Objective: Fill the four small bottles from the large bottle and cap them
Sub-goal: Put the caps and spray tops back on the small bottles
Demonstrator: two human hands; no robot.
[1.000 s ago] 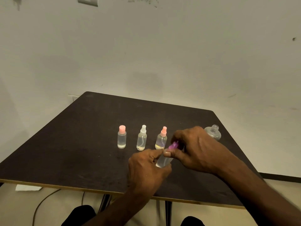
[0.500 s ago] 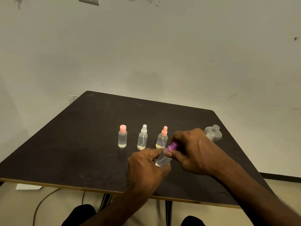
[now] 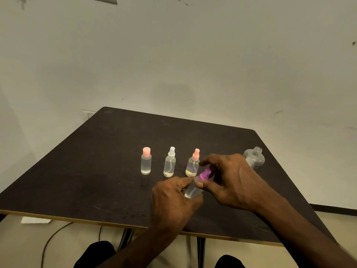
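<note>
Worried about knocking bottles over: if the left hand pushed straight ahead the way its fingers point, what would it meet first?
Probably the bottle with the pink spray top, just beyond the left hand; depth is uncertain.

On the table (image 3: 96,171) three small bottles stand in a row: the left bottle (image 3: 146,161), the middle bottle (image 3: 170,162) and the right bottle (image 3: 193,163). The fourth bottle (image 3: 194,187) is before them, tilted, between the left hand (image 3: 172,200) and the right hand (image 3: 229,180). The large bottle (image 3: 254,157) stands behind the right hand, to the right of the row.
</note>
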